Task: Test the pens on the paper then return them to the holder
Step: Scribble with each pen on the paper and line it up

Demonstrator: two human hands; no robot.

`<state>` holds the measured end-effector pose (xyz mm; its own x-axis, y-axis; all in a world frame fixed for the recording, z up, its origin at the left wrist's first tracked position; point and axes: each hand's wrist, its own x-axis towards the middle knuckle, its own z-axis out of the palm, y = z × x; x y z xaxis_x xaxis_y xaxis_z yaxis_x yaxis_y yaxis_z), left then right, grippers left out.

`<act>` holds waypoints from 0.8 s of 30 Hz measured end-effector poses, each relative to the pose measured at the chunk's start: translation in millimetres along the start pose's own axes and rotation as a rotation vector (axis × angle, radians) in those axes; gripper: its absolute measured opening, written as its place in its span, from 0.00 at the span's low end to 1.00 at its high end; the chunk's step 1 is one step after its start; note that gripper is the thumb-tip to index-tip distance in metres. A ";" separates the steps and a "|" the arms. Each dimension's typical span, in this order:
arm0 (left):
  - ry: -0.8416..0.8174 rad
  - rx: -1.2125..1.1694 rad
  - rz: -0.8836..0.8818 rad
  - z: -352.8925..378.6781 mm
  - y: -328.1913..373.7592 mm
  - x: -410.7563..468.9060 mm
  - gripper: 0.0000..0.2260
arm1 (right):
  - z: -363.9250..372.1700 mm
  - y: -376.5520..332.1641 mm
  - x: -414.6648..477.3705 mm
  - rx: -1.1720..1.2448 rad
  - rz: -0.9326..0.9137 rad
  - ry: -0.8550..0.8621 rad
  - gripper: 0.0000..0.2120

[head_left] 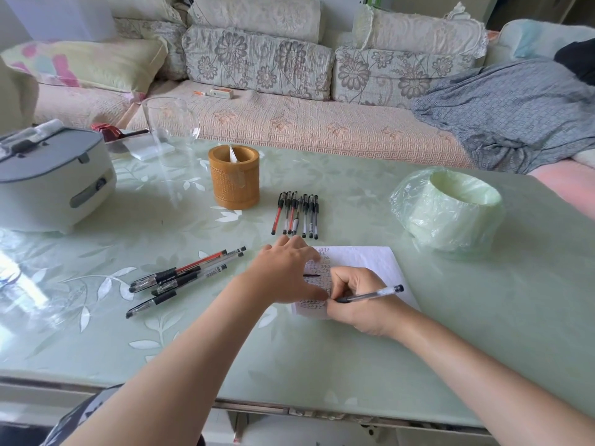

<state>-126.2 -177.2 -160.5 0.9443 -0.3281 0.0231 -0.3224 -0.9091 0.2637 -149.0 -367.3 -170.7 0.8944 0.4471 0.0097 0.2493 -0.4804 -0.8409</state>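
Two bare forearms reach in from the bottom edge of the head view and meet over a white sheet of paper [370, 260] lying just right of centre on the pale green, leaf-patterned glass table [322, 355]. The left hand [283, 275] lies flat with straight, spread fingers, pressing on the sheet's left part. The right hand [357, 305] grips a clear-barrelled black pen [370, 296] in a writing hold, tip down at the sheet's lower left, close to the left thumb.

Rows of small marks cover the paper's left side, while its right side looks blank. Above the sheet, a tidy row of capped pens [297, 214] lies side by side. Left of centre is a loose heap of pens [183, 278], red and black. A round tan woven holder [234, 177] stands upright above centre, well apart from both hands, with only a white scrap showing inside.

Testing is the step in hand. The table looks slick, so the flat hand should bear down firmly while the stroke is made. A short, light line on unmarked paper would show the ink most plainly. The thumb sits near fresh ink and could smear it. Which group is already tested I cannot tell, so this pen should join one group only and not get mixed.
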 end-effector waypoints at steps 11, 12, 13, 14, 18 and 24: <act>-0.006 -0.005 -0.006 -0.2 -0.8 0.6 0.33 | 0.5 3.3 -0.7 -0.012 -0.044 0.035 0.10; -0.009 -0.004 -0.005 -0.3 -1.1 0.8 0.33 | 0.7 3.5 -0.6 -0.011 -0.046 0.032 0.10; -0.011 -0.005 -0.007 -0.3 -1.3 1.0 0.33 | 0.7 3.9 -0.6 -0.007 -0.046 0.026 0.09; -0.011 -0.006 -0.008 -0.2 -1.3 1.0 0.33 | 0.7 4.4 -0.5 -0.002 -0.044 0.018 0.09; -0.003 -0.013 -0.012 1.2 -1.2 0.7 0.33 | -0.1 6.2 0.4 0.017 -0.042 -0.011 0.10; -0.007 -0.005 -0.015 0.2 -0.4 1.2 0.33 | 1.0 5.4 0.0 0.024 -0.064 0.022 0.10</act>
<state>-124.9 -177.3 -160.8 0.9486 -0.3163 0.0126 -0.3079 -0.9126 0.2691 -148.0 -369.2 -175.8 0.8848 0.4597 0.0759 0.2979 -0.4329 -0.8508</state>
